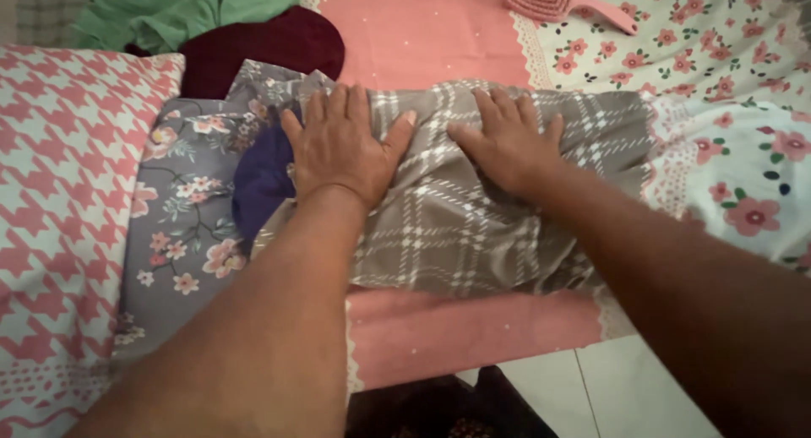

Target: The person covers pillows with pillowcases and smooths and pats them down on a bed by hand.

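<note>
While both palms are pressed flat, a grey plaid cloth (473, 227) is held down on the bed (422, 32), which is covered by a pink sheet. The left hand (342, 146) is laid on the cloth's left end, its fingers spread and straight, nothing being clasped in its grip; the grip is fully open and only bears down on the fabric. The right hand (507, 142) is laid just beside it, thumb tips nearly meeting, and its grip is likewise open and flat, with nothing enclosed. The cloth is spread beneath and to the near side of both hands, bunched in folds between them and reaching past the right hand toward a white floral sheet (743, 176).

Just left of the left grip, a dark blue garment (262, 180) is tucked partly under the plaid cloth, and a grey floral fabric (182, 235) is seen further left, touching it. Beyond that, a pink and white patterned pillow (59, 210) is placed. Beyond the left hand's fingertips a maroon garment (270, 45) and a green garment (169, 11) are piled. Well beyond the right grip, a pink hairbrush (566, 3) is laid on the floral sheet. On the near side of the forearms, pale floor tiles (625, 387) are seen below the bed's edge.
</note>
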